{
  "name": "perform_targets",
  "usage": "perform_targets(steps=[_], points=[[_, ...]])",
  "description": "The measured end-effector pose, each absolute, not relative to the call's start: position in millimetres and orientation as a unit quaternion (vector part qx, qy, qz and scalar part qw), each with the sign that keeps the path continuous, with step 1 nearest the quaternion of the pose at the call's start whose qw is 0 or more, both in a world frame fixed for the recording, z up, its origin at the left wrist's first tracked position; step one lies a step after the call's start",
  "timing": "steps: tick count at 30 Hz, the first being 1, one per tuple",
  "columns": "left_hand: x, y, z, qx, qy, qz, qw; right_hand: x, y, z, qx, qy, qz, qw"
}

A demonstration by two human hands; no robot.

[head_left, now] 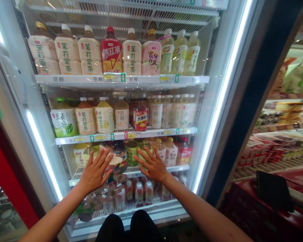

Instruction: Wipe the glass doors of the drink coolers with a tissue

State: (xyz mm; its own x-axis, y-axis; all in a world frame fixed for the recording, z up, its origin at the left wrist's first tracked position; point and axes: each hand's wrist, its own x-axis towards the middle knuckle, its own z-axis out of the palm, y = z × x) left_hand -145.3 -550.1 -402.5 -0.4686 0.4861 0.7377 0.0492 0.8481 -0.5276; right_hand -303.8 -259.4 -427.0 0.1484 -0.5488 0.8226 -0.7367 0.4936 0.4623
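My left hand (96, 169) is stretched out, fingers apart, before the third shelf of a lit drinks fridge. Beside its fingertips is a pale patch (115, 160) that I cannot make out. My right hand (151, 164) is raised at the same height, fingers spread, in front of a green-labelled bottle (145, 153). Neither hand holds anything. Between them stand a dark-labelled tea bottle (120, 154) and a green bottle (131, 152). To the right of my right hand are a pink-labelled bottle (171, 153) and a red-labelled bottle (183, 151). Whether my hands touch glass, I cannot tell.
Higher shelves hold large tea bottles (90, 55), a red tea bottle (111, 50) and smaller bottles (141, 116). Small bottles (139, 193) stand on the bottom shelf. My knees (127, 228) are below. Right of the fridge frame (238, 101) are shelves of packaged goods (257, 151).
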Motion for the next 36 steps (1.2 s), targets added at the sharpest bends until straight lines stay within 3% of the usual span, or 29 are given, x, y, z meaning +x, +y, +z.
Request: perform_targets(steps=[5,11,18,25,32,36], points=[[-135,-560,-429,-0.227,-0.829,0.258,0.441,-303,-259,-426,0.501,-0.645,0.087,0.570],[-140,-567,-386,-0.138,-0.824,0.225,0.502,-303,-260,-427,0.497,-0.646,0.089,0.572],[-127,-572,-443,-0.199,-0.833,0.249,0.453,-302,-260,-427,0.497,-0.645,0.084,0.574],[-141,-567,-381,-0.130,-0.822,0.221,0.508,-304,-261,-428,0.497,-0.648,0.090,0.571],[-136,-556,-432,-0.204,-0.830,0.258,0.450,-302,-260,-427,0.495,-0.653,0.086,0.567],[-145,-545,-398,-0.184,-0.828,0.249,0.467,-302,-260,-428,0.493,-0.653,0.082,0.570]])
